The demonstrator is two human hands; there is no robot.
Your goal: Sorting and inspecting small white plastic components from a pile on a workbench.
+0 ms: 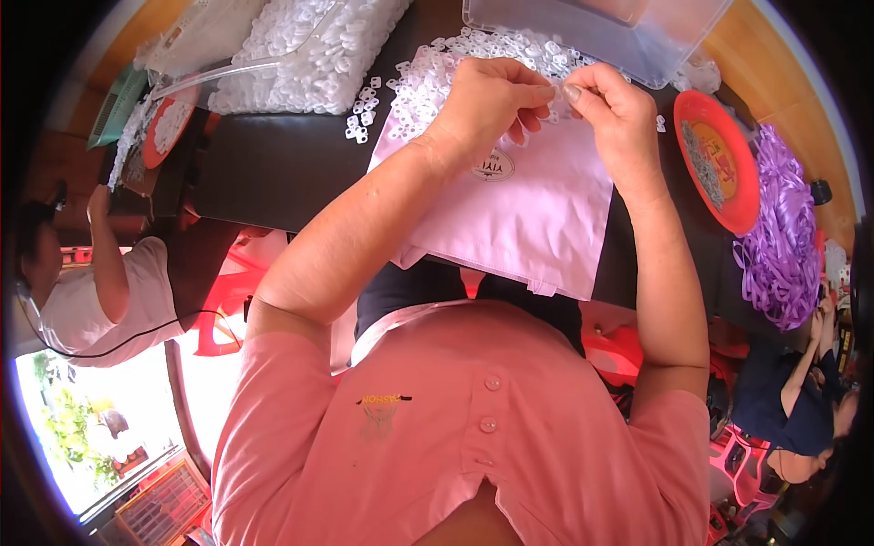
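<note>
My left hand [496, 96] is closed in a pinch, its thumb and forefinger pointing toward my right hand. Close beside it, my right hand [614, 114] is also pinched, thumb against forefinger. Whatever sits between the fingertips is too small to make out. Both hands are above a pink cloth [546, 214] with a dark oval print, spread at the edge of the dark table [264, 173]. Just beyond them lies a heap of small white plastic pieces with holes [428, 86], partly on the cloth. Some loose pieces [362, 118] lie left of it.
A bulging clear bag of white pieces [282, 64] is at the far left; a clear plastic bin [583, 41] is at the back. On the right are a red plate [748, 173] of small greyish parts and a purple ribbon bundle [783, 227]. Other people sit on both sides.
</note>
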